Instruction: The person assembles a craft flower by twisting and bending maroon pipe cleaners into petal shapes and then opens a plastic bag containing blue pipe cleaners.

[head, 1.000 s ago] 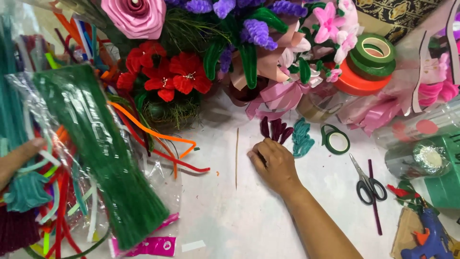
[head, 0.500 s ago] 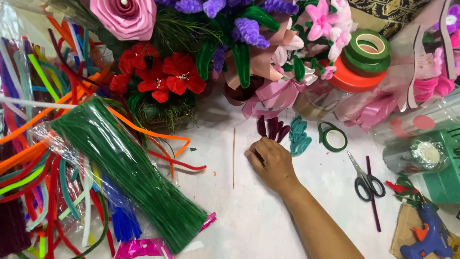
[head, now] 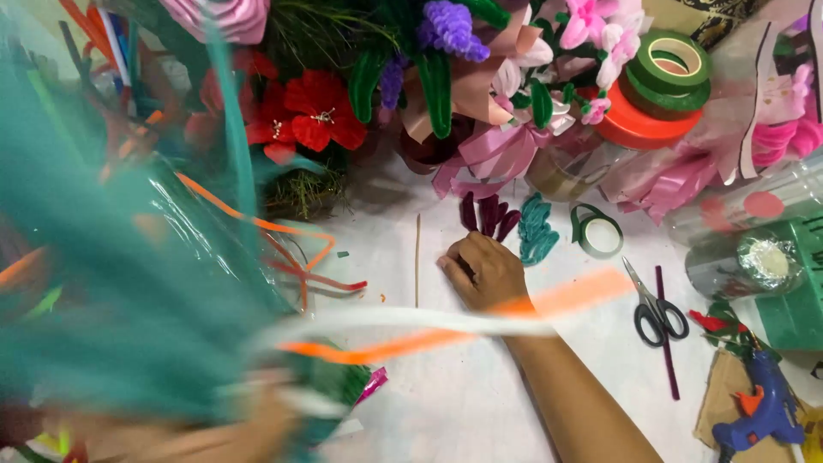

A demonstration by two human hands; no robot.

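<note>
**A:** Where are the hands?

**B:** The right hand (head: 484, 273) rests palm down on the white surface (head: 463, 394), fingers curled loosely under, the grip closed on nothing that shows. The left hand (head: 214, 429) is a blur at the lower left corner; whether its grip is wide or narrow, I cannot tell. A large smear of teal and green pipe cleaners in clear wrap (head: 129, 283) lies over it, so it may be holding that bundle, but the blur hides the contact.

**A:** What lies close to the right hand?

**B:** Just beyond its fingertips sit dark maroon pipe-cleaner petals (head: 489, 214), close to the fingers but apart. Just to the outer side of those lies a teal pipe-cleaner leaf (head: 537, 230), and further out a small roll of green tape (head: 597, 231). On the thumb side, near the hand, a thin wooden stick (head: 417, 257) lies straight on the surface.

**A:** Anything across the hand?

**B:** A blurred orange pipe cleaner (head: 480, 321) and a white one (head: 403, 319) streak across the wrist, between the camera and the arm.

**A:** And further off?

**B:** Black-handled scissors (head: 656, 309) lie beside the forearm's outer side. Past them, a blue glue gun (head: 759, 411). Beyond the fingertips stand red flowers (head: 317, 107) and stacked green and orange tape rolls (head: 660, 86).
</note>
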